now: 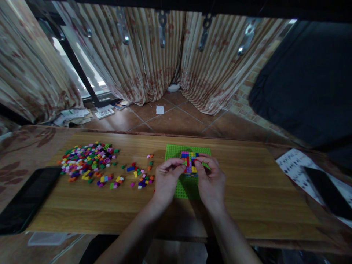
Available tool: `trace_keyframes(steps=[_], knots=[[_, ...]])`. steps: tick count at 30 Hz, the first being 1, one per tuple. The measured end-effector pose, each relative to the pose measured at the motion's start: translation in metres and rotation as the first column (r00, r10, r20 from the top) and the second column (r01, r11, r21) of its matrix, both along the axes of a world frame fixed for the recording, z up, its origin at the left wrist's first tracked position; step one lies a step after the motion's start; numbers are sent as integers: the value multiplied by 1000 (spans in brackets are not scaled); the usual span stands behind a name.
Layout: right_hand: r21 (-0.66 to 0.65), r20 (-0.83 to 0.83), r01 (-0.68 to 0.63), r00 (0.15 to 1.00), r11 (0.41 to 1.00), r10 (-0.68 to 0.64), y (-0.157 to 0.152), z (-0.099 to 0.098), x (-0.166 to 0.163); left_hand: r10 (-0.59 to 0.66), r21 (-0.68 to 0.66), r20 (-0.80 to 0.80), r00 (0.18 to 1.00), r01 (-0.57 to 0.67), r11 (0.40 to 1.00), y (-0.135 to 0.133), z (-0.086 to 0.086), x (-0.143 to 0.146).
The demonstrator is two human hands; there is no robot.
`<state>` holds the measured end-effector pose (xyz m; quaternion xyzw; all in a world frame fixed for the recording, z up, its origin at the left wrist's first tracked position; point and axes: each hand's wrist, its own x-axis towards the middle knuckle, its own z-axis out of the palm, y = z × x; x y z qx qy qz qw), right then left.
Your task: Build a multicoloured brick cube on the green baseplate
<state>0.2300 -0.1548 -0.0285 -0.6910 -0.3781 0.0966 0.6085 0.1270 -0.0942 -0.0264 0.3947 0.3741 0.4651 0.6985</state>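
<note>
On a green studded baseplate [180, 190] sits a small block build of toy bricks [189, 165] in red, purple, yellow, blue and orange. My left hand [167, 179] is closed at the build's left side, thumb and forefinger pressed against it. From the right, my right hand [212, 183] pinches at the build's upper right edge, its thumb over the top bricks. A bit of red shows by that thumb; whether it is a separate brick I cannot tell. The fingers hide the build's two sides.
A large heap of loose toy bricks [85, 159] covers the left of the wooden tabletop [253, 190], with several strays [143, 179] nearer the baseplate. A black tablet-like slab [30, 200] lies at the left edge. Right of the table are a printed sheet [295, 167] and a dark phone-like object [327, 190].
</note>
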Motion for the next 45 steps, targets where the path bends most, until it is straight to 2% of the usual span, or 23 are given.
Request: trace_keyframes(steps=[3, 20, 23, 28, 30, 32, 36, 41, 45], knots=[[-3, 13, -9, 1000, 1000, 9, 0, 0, 0, 25, -10, 1, 1000, -25, 1000, 1, 1, 1], [6, 33, 6, 999, 1000, -6, 1, 1, 0, -15, -88, 18, 1000, 16, 996, 5, 4, 4], [21, -28, 24, 999, 999, -24, 1, -1, 3, -29, -65, 11, 1000, 30, 997, 5, 1, 1], [51, -231, 62, 972, 997, -48, 1, -3, 8, -38, -19, -10, 999, 38, 999, 3, -3, -4], [49, -238, 59, 970, 997, -45, -1, 0, 9, -46, -15, -24, 999, 45, 999, 1, -3, -6], [42, -165, 29, 986, 999, -22, -3, 4, 9, -51, -25, -27, 998, 50, 998, 0, -2, -7], [20, 102, -40, 994, 999, 38, -7, 8, 7, -54, -43, -11, 999, 53, 998, -1, -3, -8], [-33, 349, -83, 933, 996, 89, -9, 5, 6, -48, 11, -26, 999, 48, 999, -1, -2, -8], [-56, 480, -113, 868, 992, 126, -10, 7, 5, -49, 39, -42, 998, 51, 998, 0, -1, -9]])
